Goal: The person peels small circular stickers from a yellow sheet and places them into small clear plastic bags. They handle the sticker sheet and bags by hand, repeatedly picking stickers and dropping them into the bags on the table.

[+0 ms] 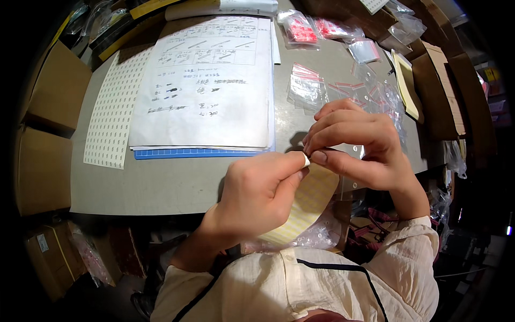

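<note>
Grey table (161, 185) ahead, my left hand (255, 190) pinches a yellow-striped sheet (310, 201). My right hand's (370, 142) fingertips meet beside it (on what, unclear); hard tugging could tear it.

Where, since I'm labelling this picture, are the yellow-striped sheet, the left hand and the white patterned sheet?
Yellow-striped sheet (308, 205), head view: its striped face.
Left hand (258, 191), head view: its back.
White patterned sheet (115, 111), head view: its middle.

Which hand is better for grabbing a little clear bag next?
Probably the right hand: it's closer to the red-edged clear bags, while the left hand is farther away, holding the yellow-striped sheet.
</note>
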Action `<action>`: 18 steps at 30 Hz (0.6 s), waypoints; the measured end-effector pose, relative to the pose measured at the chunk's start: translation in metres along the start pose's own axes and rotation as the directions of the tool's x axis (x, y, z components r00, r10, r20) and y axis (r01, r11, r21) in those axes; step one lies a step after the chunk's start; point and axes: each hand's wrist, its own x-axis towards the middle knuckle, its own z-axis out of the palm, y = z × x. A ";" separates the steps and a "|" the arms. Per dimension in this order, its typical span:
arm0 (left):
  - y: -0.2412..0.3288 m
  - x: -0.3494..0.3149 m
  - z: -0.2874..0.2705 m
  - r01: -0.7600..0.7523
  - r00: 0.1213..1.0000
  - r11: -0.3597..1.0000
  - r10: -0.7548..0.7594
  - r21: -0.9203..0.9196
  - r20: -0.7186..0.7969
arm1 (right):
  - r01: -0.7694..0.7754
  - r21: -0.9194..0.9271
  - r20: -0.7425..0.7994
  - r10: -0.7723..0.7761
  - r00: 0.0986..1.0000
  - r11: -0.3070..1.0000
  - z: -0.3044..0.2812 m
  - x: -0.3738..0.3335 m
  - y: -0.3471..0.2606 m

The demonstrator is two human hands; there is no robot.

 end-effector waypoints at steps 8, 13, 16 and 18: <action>0.002 -0.002 -0.005 0.176 0.981 0.983 -0.179 0.051 0.078 | -0.103 -0.418 -0.336 -0.048 0.941 0.903 -0.015 0.002 0.052; -0.001 -0.001 0.001 0.082 0.995 0.996 -0.081 0.019 -0.054 | 0.041 -0.754 -0.107 -0.184 0.977 0.655 -0.008 0.004 0.079; -0.001 -0.002 0.000 0.107 0.992 0.994 -0.108 -0.014 -0.070 | 0.071 -0.775 0.007 -0.105 0.994 0.628 -0.012 -0.004 0.072; -0.002 -0.003 -0.001 0.115 0.990 0.993 -0.118 -0.038 -0.082 | 0.091 -0.818 0.076 -0.049 0.996 0.568 -0.025 -0.009 0.061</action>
